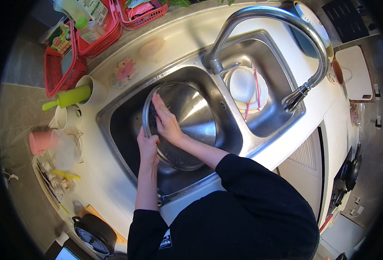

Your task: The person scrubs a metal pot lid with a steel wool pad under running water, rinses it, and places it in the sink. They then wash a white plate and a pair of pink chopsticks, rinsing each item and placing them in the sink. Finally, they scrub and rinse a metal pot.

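A large round metal basin (194,130) stands tilted in the left bowl of a double stainless steel sink (227,143). My left hand (147,146) grips its rim at the lower left, thumb on the inner side. Flat against the inside wall, near the rim, lies my right hand (166,122), fingers extended and close together. Drops or bubbles show on the basin's inner surface. Above the right bowl arches a chrome faucet (269,13), its spout end away from the basin. No stream of water is visible.
The right bowl holds white scalloped dishes (242,85) and pink chopsticks (258,86). Red baskets (60,74), a green-handled item (69,97) in a white container (97,91) and a pink cup (42,142) stand left. A dark pot (97,230) is at the lower left.
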`<action>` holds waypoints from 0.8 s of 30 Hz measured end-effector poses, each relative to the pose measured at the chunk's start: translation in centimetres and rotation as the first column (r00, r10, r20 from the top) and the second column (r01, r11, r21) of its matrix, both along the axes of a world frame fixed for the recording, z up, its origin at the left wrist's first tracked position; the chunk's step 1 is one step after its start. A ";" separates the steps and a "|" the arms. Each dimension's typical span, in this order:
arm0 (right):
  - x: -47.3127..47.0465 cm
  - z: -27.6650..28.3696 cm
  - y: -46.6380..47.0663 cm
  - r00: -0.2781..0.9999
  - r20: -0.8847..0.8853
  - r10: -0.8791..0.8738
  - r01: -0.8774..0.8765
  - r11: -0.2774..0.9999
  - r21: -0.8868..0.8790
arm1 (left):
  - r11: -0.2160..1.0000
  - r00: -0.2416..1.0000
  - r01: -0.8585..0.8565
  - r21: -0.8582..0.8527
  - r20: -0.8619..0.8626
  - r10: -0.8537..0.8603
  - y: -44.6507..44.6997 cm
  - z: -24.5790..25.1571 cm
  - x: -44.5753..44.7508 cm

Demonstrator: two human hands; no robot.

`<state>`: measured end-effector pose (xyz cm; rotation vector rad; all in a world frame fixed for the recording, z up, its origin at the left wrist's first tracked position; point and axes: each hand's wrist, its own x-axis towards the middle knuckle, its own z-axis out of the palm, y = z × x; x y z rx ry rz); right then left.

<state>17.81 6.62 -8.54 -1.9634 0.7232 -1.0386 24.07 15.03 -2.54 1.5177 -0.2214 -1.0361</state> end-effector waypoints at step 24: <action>0.0 -1.0 0.2 0.996 0.048 0.077 -0.081 0.993 0.084 | 0.998 1.000 -0.016 0.060 0.011 0.016 -0.8 -0.2 0.6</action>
